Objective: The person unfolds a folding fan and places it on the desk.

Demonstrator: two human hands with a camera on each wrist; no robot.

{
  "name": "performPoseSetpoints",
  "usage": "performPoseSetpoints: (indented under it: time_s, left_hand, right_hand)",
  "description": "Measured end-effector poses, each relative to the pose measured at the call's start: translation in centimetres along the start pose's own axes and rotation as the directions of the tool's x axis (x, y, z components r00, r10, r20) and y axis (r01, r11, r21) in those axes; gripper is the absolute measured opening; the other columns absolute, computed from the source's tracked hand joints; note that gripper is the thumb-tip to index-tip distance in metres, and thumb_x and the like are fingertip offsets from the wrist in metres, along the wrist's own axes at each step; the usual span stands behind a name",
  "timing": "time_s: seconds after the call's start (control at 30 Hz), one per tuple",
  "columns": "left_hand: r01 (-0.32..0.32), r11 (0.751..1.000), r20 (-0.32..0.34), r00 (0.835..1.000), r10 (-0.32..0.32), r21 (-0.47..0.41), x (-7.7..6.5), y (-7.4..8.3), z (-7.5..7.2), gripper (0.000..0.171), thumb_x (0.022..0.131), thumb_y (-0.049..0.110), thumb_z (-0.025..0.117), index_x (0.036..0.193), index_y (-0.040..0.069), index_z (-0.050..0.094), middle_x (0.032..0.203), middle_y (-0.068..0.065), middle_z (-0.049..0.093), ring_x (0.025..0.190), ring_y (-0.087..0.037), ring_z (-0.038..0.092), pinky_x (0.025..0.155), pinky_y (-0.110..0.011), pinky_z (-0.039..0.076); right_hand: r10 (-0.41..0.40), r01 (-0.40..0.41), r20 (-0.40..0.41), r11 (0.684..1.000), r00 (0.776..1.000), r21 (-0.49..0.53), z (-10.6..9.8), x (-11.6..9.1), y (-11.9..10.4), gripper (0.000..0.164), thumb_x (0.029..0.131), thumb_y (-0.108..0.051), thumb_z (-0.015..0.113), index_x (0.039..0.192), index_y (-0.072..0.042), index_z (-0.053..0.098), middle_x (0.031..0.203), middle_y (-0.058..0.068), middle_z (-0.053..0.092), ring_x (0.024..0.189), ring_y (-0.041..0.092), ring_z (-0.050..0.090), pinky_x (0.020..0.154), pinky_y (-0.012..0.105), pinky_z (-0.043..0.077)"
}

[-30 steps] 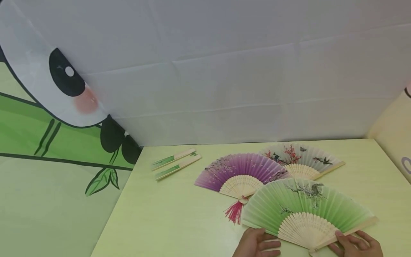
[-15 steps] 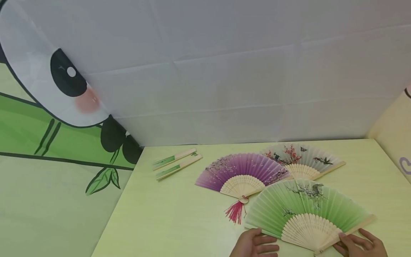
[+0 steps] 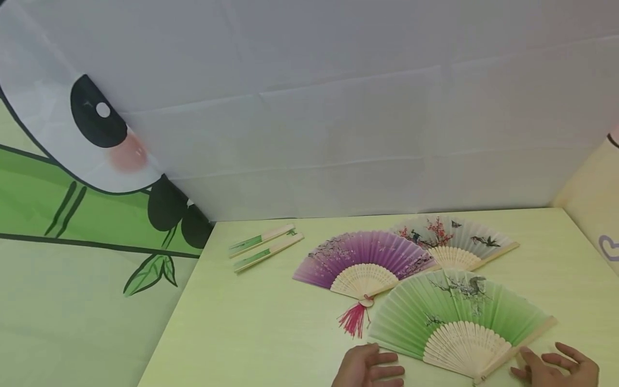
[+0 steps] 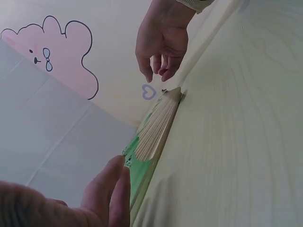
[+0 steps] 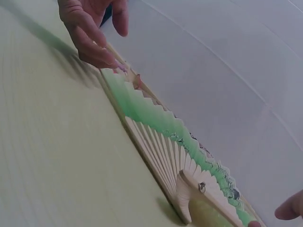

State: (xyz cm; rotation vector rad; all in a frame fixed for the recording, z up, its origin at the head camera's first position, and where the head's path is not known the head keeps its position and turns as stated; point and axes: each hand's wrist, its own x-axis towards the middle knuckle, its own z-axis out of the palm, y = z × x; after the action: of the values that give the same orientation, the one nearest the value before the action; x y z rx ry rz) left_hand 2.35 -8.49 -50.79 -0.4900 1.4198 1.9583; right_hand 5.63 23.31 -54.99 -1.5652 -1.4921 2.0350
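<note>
A spread green folding fan point(image 3: 522, 317) with pale wooden ribs lies at the front right of the table in the head view. My left hand point(image 3: 367, 368), its fingers loosely extended, is by the fan's left edge; whether it touches cannot be told. At the opposite side, my right hand point(image 3: 563, 368) has its thumb close to the outer rib, fingers loosely bent and nothing gripped. In the left wrist view, the right hand point(image 4: 163, 45) hangs apart from the fan's pivot end point(image 4: 173, 93). The right wrist view shows the left hand point(image 5: 92, 33) at the fan's far edge.
Behind lies an open purple fan point(image 3: 382, 250) with a red tassel point(image 3: 354, 319), overlapping an open grey fan point(image 3: 459, 234) with red blossoms. Two folded fans, one upper point(image 3: 261, 239) and one lower point(image 3: 268, 253), lie at the back left of the table point(image 3: 242, 322).
My right hand has let go of the green fan's outer rib and moved right. The left hand has drawn slightly left. The fan shifted a little right earlier, and its right edge swung slightly inward.
</note>
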Motion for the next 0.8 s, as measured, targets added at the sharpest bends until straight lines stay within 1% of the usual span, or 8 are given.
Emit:
performPoseSetpoints:
  time_s: [0.07, 0.17, 0.27, 0.4, 0.5, 0.63, 0.73, 0.8]
  left_hand:
    - [-0.036, 0.998, -0.032, 0.999, 0.035, -0.047, -0.1, 0.4, -0.4, 0.049, 0.107, 0.020, 0.050, 0.130, -0.022, 0.037, 0.114, -0.020, 0.074, 0.108, -0.048, 0.073, 0.095, -0.058, 0.059]
    - [-0.120, 0.989, -0.054, 0.992, 0.115, -0.091, 0.0, 1.2, -1.1, 0.036, 0.108, 0.017, 0.048, 0.123, -0.013, 0.036, 0.111, -0.020, 0.071, 0.101, -0.040, 0.076, 0.091, -0.057, 0.061]
    - [-0.216, 0.971, -0.063, 0.976, 0.211, -0.101, 0.2, 2.3, -2.0, 0.026, 0.110, 0.016, 0.045, 0.122, -0.005, 0.038, 0.110, -0.016, 0.067, 0.095, -0.028, 0.076, 0.088, -0.051, 0.063]
    - [-0.306, 0.947, -0.100, 0.950, 0.297, -0.099, 0.5, 4.4, -3.3, 0.025, 0.112, 0.015, 0.044, 0.127, -0.004, 0.039, 0.111, -0.012, 0.065, 0.092, -0.020, 0.075, 0.086, -0.044, 0.064]
    - [-0.372, 0.921, -0.149, 0.923, 0.354, -0.113, 0.9, 6.1, -4.4, 0.022, 0.113, 0.015, 0.043, 0.126, -0.003, 0.040, 0.115, -0.013, 0.066, 0.095, -0.021, 0.075, 0.090, -0.044, 0.063]
    - [-0.458, 0.883, -0.215, 0.877, 0.430, -0.105, 1.3, 8.2, -6.1, 0.020, 0.114, 0.015, 0.041, 0.126, -0.002, 0.041, 0.124, -0.014, 0.064, 0.106, -0.025, 0.074, 0.098, -0.045, 0.060]
    - [-0.505, 0.858, -0.260, 0.844, 0.470, -0.089, 1.7, 9.5, -7.3, 0.034, 0.114, 0.015, 0.039, 0.139, -0.008, 0.035, 0.135, -0.019, 0.057, 0.117, -0.030, 0.069, 0.101, -0.044, 0.058]
    - [-0.531, 0.843, -0.290, 0.823, 0.488, -0.087, 2.1, 10.2, -7.9, 0.046, 0.114, 0.015, 0.039, 0.148, -0.012, 0.027, 0.141, -0.024, 0.052, 0.124, -0.033, 0.066, 0.104, -0.045, 0.057]
  right_hand:
    - [-0.058, 0.058, -0.006, 0.998, 0.998, -0.008, 0.5, -0.6, -0.4, 0.046, 0.095, -0.001, 0.071, 0.113, -0.033, 0.044, 0.089, -0.004, 0.046, 0.048, 0.008, 0.063, 0.048, 0.026, 0.058]
    - [-0.143, 0.143, 0.001, 0.990, 0.990, 0.001, 1.3, -1.9, -0.7, 0.040, 0.097, 0.002, 0.067, 0.114, -0.028, 0.047, 0.093, -0.003, 0.046, 0.051, 0.005, 0.062, 0.052, 0.023, 0.059]
    - [-0.199, 0.198, 0.015, 0.978, 0.980, 0.063, 2.2, -3.3, -0.8, 0.038, 0.097, 0.006, 0.065, 0.114, -0.025, 0.050, 0.092, -0.006, 0.050, 0.054, 0.005, 0.063, 0.053, 0.020, 0.058]
    - [-0.227, 0.218, 0.087, 0.970, 0.970, 0.104, 3.3, -5.0, -1.0, 0.036, 0.097, 0.011, 0.063, 0.115, -0.018, 0.053, 0.084, -0.009, 0.057, 0.058, 0.005, 0.066, 0.056, 0.021, 0.060]
    - [-0.240, 0.223, 0.190, 0.969, 0.952, 0.107, 4.0, -5.4, -0.8, 0.036, 0.097, 0.014, 0.062, 0.120, -0.012, 0.052, 0.086, -0.009, 0.060, 0.064, 0.008, 0.069, 0.062, 0.024, 0.062]
    - [-0.253, 0.243, 0.325, 0.967, 0.911, 0.070, 5.3, -6.2, -0.6, 0.037, 0.099, 0.013, 0.061, 0.127, -0.007, 0.048, 0.094, -0.008, 0.063, 0.073, 0.010, 0.072, 0.069, 0.027, 0.064]
    - [-0.275, 0.282, 0.405, 0.958, 0.872, 0.045, 6.6, -7.2, -0.6, 0.037, 0.100, 0.011, 0.062, 0.131, -0.002, 0.046, 0.097, -0.009, 0.065, 0.077, 0.010, 0.073, 0.073, 0.028, 0.064]
    - [-0.283, 0.309, 0.456, 0.951, 0.844, 0.019, 7.4, -7.9, -0.6, 0.039, 0.101, 0.009, 0.062, 0.134, 0.000, 0.044, 0.101, -0.008, 0.066, 0.081, 0.009, 0.074, 0.076, 0.029, 0.064]
